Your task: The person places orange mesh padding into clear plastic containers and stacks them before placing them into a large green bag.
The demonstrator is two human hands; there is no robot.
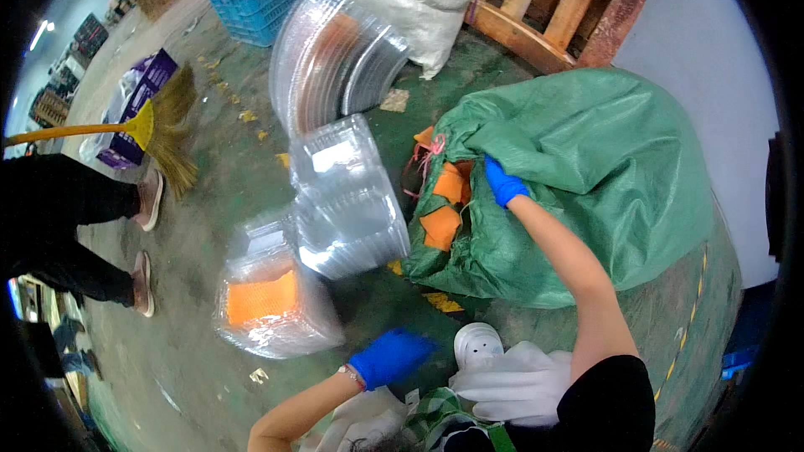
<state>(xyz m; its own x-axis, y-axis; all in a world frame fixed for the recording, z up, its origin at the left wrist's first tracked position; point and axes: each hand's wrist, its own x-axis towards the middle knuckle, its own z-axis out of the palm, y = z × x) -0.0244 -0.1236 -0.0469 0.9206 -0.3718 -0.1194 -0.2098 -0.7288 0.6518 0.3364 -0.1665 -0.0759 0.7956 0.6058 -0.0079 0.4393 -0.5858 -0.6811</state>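
Observation:
My right hand [504,183], in a blue glove, grips the edge of a green woven sack [603,169] at its mouth; the fingertips are partly hidden in the folds. Inside the mouth lie orange foam or mesh pieces [441,227], and pink string [433,145] hangs at the rim. My left hand [392,358], also gloved in blue, is motion-blurred above the floor near my lap, and its fingers cannot be made out. Left of it lies a stack of clear plastic trays [276,336] with an orange mesh piece [262,298] on it.
More nested clear trays [352,220] curve away towards a blue crate [257,9] and a white sack [408,6]. A wooden pallet [546,6] leans behind the green sack. At left stand a person's legs [75,226], beside a straw broom [169,132] and a purple box [141,97].

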